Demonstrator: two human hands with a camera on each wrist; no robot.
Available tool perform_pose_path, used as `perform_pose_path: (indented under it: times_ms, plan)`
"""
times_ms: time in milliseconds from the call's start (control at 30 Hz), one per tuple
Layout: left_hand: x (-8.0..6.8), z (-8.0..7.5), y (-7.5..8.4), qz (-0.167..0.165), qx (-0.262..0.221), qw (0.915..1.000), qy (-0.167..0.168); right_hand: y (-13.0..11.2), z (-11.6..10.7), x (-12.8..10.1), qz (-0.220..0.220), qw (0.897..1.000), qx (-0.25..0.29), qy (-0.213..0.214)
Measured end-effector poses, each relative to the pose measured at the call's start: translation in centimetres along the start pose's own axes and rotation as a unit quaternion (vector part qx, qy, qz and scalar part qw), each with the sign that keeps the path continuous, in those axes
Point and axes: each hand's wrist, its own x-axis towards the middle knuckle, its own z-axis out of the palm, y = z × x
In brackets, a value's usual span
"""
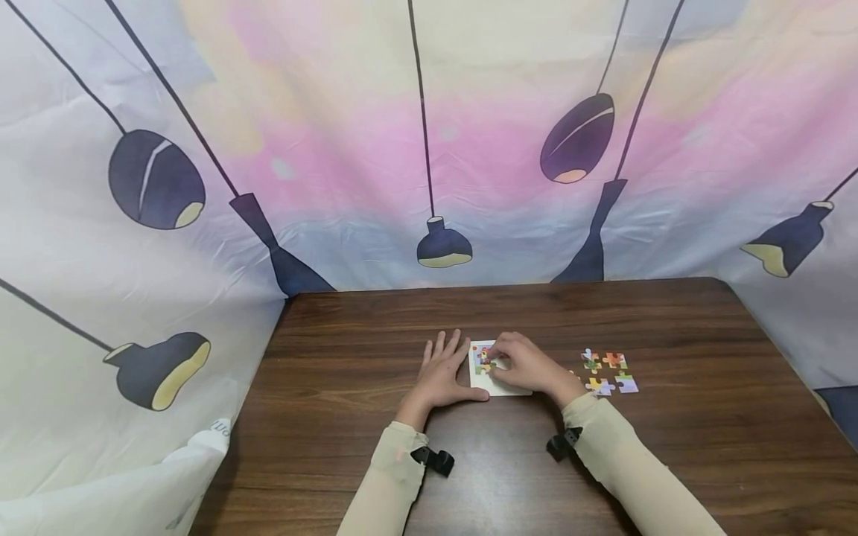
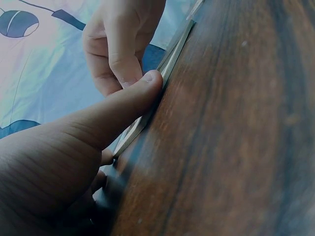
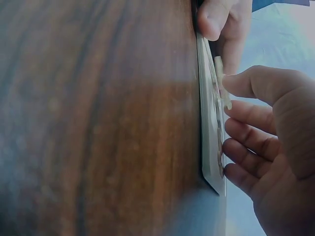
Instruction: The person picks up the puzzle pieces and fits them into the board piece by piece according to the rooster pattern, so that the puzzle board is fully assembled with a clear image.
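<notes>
Your left hand (image 1: 442,372): lies flat on the table, fingers straight and spread, grasping nothing; the thumb runs along the near-left edge of the white puzzle board (image 1: 499,387). In the left wrist view the thumb tip (image 2: 147,88) presses against the board's thin edge (image 2: 170,64).

Your right hand (image 1: 526,365): rests over the board with fingers curled down. In the right wrist view the thumb and a fingertip pinch a single puzzle piece (image 3: 220,81), held on edge just above the board's face (image 3: 209,142); the other fingers (image 3: 241,152) curl beside the board.

Puzzle board: a small white rectangle, flat on the table, between your two hands, at the middle of the tabletop. A few fitted coloured pieces (image 1: 481,359) show at its far-left corner; the rest is hidden under your right hand.

Loose pieces (image 1: 606,372): a small cluster of coloured shapes, lying flat, to the right of the board and apart from it.

Table (image 1: 670,447): dark wood grain.

Sleeves: pale beige, each with a black strap at the wrist (image 1: 432,459).

Backdrop (image 1: 429,149): pastel cloth printed with dark hanging lamps, behind and at both sides of the table.
</notes>
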Motion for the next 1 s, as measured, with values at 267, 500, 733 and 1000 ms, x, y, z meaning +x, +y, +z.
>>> perform_pose_path:
  times_ms: [267, 500, 733, 1000]
  plan:
    - [0.00, -0.05, 0.00, -0.001, 0.013, 0.9999, -0.003, -0.26, 0.03, 0.13, 0.004, 1.000, -0.016, -0.008]
    - [0.00, -0.13, 0.08, -0.002, 0.014, 0.9999, -0.005, -0.32, 0.14, 0.14, 0.006, 1.000, -0.023, -0.009]
    - [0.00, -0.33, 0.27, 0.001, 0.015, 0.9999, -0.006, -0.29, 0.11, 0.10, 0.007, 1.000, -0.022, -0.009]
    - [-0.12, -0.27, 0.18, 0.000, 0.019, 0.9998, -0.006, -0.48, 0.24, 0.09, -0.010, 1.000, -0.023, -0.010]
